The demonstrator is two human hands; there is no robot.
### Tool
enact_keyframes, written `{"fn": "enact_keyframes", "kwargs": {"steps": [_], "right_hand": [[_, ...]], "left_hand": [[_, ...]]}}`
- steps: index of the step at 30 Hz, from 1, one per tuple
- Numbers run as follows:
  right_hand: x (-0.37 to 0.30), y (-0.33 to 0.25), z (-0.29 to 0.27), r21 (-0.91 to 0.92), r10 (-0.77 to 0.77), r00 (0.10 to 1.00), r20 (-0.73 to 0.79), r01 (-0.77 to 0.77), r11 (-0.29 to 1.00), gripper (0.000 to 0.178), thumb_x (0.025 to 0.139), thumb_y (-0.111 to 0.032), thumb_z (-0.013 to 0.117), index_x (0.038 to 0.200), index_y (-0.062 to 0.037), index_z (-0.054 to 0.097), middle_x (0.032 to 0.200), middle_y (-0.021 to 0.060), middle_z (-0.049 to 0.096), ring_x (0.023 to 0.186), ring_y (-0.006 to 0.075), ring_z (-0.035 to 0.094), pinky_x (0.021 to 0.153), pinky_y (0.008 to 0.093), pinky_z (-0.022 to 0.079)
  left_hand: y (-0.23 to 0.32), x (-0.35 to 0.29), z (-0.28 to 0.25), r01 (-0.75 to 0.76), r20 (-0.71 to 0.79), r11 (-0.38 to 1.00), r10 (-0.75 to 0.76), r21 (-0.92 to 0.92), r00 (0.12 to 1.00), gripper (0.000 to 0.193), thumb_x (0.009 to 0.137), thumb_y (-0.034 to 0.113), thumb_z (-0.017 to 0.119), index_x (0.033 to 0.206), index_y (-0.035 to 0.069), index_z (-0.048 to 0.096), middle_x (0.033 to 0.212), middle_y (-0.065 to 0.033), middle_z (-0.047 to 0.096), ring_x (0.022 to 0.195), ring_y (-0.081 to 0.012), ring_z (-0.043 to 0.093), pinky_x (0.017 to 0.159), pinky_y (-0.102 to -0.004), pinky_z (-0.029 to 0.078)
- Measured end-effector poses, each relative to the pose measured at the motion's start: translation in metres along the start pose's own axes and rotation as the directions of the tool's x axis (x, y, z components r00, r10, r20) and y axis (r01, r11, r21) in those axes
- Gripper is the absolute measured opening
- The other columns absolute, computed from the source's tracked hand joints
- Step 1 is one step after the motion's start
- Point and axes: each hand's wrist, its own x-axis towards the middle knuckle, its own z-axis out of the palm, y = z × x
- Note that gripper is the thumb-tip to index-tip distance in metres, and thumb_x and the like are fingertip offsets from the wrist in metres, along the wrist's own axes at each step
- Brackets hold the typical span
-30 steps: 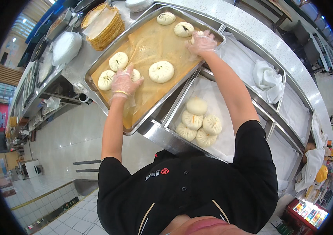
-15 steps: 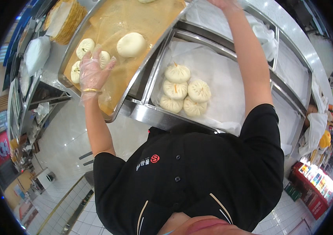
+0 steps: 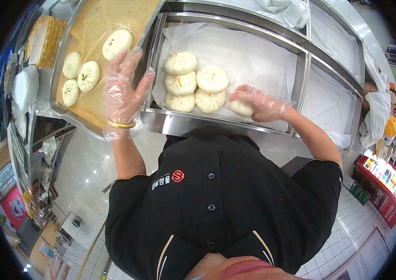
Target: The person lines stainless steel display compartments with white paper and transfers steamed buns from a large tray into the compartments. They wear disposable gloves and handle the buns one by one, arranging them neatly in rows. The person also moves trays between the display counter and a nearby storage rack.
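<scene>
My right hand [image 3: 261, 103], in a clear plastic glove, closes around a steamed bun [image 3: 241, 108] low on the lined steel compartment [image 3: 272, 60]. Left of it, several pleated steamed buns [image 3: 180, 84] stand close together in two columns, some with an orange bit on top. My left hand [image 3: 125, 91], also gloved and wearing a gold bangle at the wrist, is held with fingers spread at the right side of the cloth-lined tray [image 3: 100, 23]. Its fingertips are beside a bun with green filling [image 3: 117, 45]. More buns [image 3: 88, 76] lie further left on that tray.
More steel compartments with white liners [image 3: 330, 107] extend to the right, with a crumpled white cloth [image 3: 282, 11] at the back. A wicker basket [image 3: 51, 44] and a white plastic bag [image 3: 25, 88] are at far left. Another white cloth [image 3: 376, 116] hangs at the right end.
My right hand has come back from the far edge to the near side of the steel compartment, now with a bun under its fingers. My left hand has moved away from the left group of buns.
</scene>
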Motion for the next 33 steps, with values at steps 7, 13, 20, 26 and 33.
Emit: {"fn": "enact_keyframes", "kwargs": {"steps": [7,13,20,26,33], "right_hand": [[-0.005,-0.009,0.023,-0.278,-0.013,0.992,-0.124,-0.022,0.96,0.08,0.059,0.012,0.062,0.13,-0.0199,0.045,0.13,0.0186,0.036,0.119,0.0378,0.039,0.098,0.042,0.042],[-0.005,0.001,0.032,-0.437,-0.087,0.988,-0.129,0.022,0.899,0.08,0.062,0.004,0.064,0.135,-0.0205,0.041,0.132,0.0193,0.036,0.119,0.0376,0.041,0.094,0.0409,0.045],[0.009,-0.056,-0.034,-0.505,0.109,0.994,0.022,-0.083,0.859,0.048,0.071,-0.013,0.069,0.116,-0.0083,0.051,0.106,0.013,0.057,0.1,0.0288,0.057,0.081,0.0396,0.049],[0.034,-0.095,-0.056,-0.506,-0.283,0.909,-0.304,0.098,0.857,0.037,0.076,-0.012,0.065,0.111,-0.0074,0.054,0.104,0.0128,0.057,0.096,0.0304,0.056,0.08,0.0398,0.048],[-0.019,-0.06,-0.034,-0.198,0.027,0.844,-0.535,-0.157,0.967,0.038,0.075,-0.008,0.069,0.111,-0.0072,0.056,0.105,0.0131,0.059,0.095,0.032,0.058,0.081,0.0399,0.048]], "left_hand": [[0.009,-0.004,0.018,-0.04,0.079,0.999,0.042,-0.03,0.996,0.046,0.076,0.024,0.072,0.117,0.009,0.058,0.127,-0.0161,0.049,0.117,-0.0341,0.047,0.096,-0.0415,0.041],[-0.003,-0.002,0.014,-0.037,0.062,0.996,0.042,-0.077,0.997,0.044,0.075,0.025,0.072,0.115,0.01,0.06,0.123,-0.0157,0.053,0.113,-0.0327,0.051,0.095,-0.0393,0.043],[-0.081,0.118,0.016,0.198,-0.048,0.964,-0.192,0.177,0.98,0.069,0.076,0.047,0.065,0.13,0.007,0.048,0.127,-0.0184,0.052,0.122,-0.0302,0.047,0.1,-0.0386,0.038],[-0.14,0.245,0.083,0.052,-0.116,0.952,-0.018,0.302,0.993,0.096,0.065,0.059,0.068,0.141,0.012,0.034,0.132,-0.019,0.047,0.127,-0.0399,0.036,0.106,-0.0441,0.029],[-0.188,0.316,0.121,0.12,0.051,0.926,-0.148,0.358,0.988,0.072,0.077,0.057,0.061,0.136,0.019,0.04,0.113,-0.0169,0.062,0.102,-0.0339,0.061,0.088,-0.0423,0.048]]}}
